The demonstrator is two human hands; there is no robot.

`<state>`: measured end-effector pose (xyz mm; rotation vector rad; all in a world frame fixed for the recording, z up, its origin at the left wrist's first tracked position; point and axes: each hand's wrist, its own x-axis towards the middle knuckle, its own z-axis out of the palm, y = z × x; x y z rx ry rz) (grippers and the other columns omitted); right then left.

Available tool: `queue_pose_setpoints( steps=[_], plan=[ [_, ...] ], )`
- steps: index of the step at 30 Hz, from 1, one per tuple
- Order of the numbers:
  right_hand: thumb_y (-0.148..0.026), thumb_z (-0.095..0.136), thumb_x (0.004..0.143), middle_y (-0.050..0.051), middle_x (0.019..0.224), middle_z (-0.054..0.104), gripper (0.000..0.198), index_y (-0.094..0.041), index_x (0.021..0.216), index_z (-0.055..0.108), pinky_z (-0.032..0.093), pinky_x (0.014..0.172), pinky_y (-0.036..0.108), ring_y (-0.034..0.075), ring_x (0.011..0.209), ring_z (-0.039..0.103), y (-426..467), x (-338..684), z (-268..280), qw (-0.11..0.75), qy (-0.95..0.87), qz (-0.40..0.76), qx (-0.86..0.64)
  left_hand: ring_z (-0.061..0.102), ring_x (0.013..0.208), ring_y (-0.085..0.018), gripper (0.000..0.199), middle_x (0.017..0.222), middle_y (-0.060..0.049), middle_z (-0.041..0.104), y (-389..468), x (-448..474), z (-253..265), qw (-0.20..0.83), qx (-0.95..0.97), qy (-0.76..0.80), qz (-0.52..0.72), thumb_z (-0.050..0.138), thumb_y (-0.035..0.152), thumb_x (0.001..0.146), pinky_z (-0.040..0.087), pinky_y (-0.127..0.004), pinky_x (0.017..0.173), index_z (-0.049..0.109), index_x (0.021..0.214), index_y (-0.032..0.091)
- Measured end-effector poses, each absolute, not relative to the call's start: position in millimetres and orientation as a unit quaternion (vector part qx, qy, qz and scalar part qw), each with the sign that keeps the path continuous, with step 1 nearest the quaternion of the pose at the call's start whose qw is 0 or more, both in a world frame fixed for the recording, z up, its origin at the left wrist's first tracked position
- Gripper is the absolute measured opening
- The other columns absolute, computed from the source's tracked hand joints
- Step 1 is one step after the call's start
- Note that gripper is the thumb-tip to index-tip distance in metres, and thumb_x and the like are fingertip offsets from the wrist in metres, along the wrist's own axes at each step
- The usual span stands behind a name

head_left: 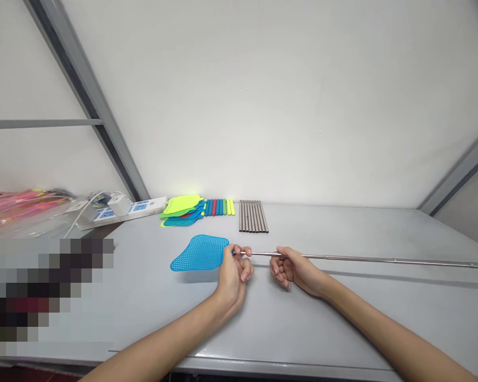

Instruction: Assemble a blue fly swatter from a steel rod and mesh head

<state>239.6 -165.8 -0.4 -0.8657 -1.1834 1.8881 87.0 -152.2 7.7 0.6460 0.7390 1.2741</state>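
Observation:
A blue mesh fly swatter head (202, 252) is held above the table by my left hand (236, 270), thumb and fingers closed at its neck. From that neck a thin, extended telescopic metal rod (358, 259) runs right, out past the edge of view. My right hand (289, 265) pinches the rod a little way along between thumb and fingers, its other fingers curled below. Rod and head meet at my left fingertips; how far the rod is seated there is hidden by the fingers.
Behind my hands lie a stack of yellow, green and blue swatter heads (183, 207), a row of coloured handle grips (219, 207) and a row of metal tubes (254, 216). At left are a power strip (153, 205) and pink items in plastic (24, 212). A wall (287, 106) stands behind.

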Motion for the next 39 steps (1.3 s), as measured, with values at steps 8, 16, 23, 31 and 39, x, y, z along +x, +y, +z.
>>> queue_pose_setpoints(
  steps=[8,16,23,31,39],
  plan=[
    [-0.046,0.026,0.081,0.001,0.049,0.046,0.047,-0.012,0.060,0.050,0.028,0.039,0.019,0.006,0.038,0.039,-165.7,235.5,-1.2,0.354,-0.491,0.713,-0.354,0.021,0.024,0.000,0.015,0.060,0.007,0.048,-156.8,89.3,9.9,0.696,0.298,0.334,0.561,0.034,0.029,0.076,0.020,-0.018,0.033,0.029,0.065,0.020],
    [-0.045,0.023,0.082,0.000,0.047,0.046,0.051,-0.010,0.061,0.054,0.029,0.038,0.018,0.006,0.037,0.039,-165.1,232.0,-3.0,0.342,-0.531,0.685,-0.363,0.021,0.025,0.000,0.018,0.060,0.008,0.048,-159.4,91.4,9.7,0.712,0.307,0.325,0.542,0.035,0.033,0.075,0.019,-0.018,0.033,0.029,0.065,0.020],
    [-0.043,0.023,0.082,0.000,0.045,0.045,0.050,-0.010,0.060,0.054,0.030,0.037,0.018,0.006,0.037,0.039,-165.5,232.1,-1.2,0.341,-0.534,0.682,-0.365,0.021,0.025,0.000,0.021,0.062,0.007,0.048,-160.8,92.7,9.3,0.730,0.315,0.303,0.525,0.033,0.037,0.077,0.020,-0.018,0.032,0.030,0.066,0.020],
    [-0.046,0.025,0.082,0.000,0.046,0.045,0.051,-0.010,0.060,0.055,0.030,0.037,0.017,0.006,0.037,0.039,-165.3,232.4,-0.3,0.344,-0.538,0.679,-0.363,0.022,0.025,0.000,0.024,0.063,0.007,0.049,-161.7,92.9,9.1,0.740,0.311,0.301,0.514,0.032,0.040,0.077,0.020,-0.017,0.033,0.032,0.065,0.019],
    [-0.051,0.034,0.078,-0.003,0.047,0.041,0.049,-0.010,0.063,0.055,0.028,0.034,0.016,0.005,0.036,0.036,-165.2,233.8,3.3,0.347,-0.525,0.681,-0.374,0.023,0.025,-0.001,0.022,0.061,0.008,0.048,-158.7,92.9,11.6,0.736,0.288,0.317,0.525,0.037,0.037,0.075,0.022,-0.018,0.033,0.031,0.065,0.019]
  ],
)
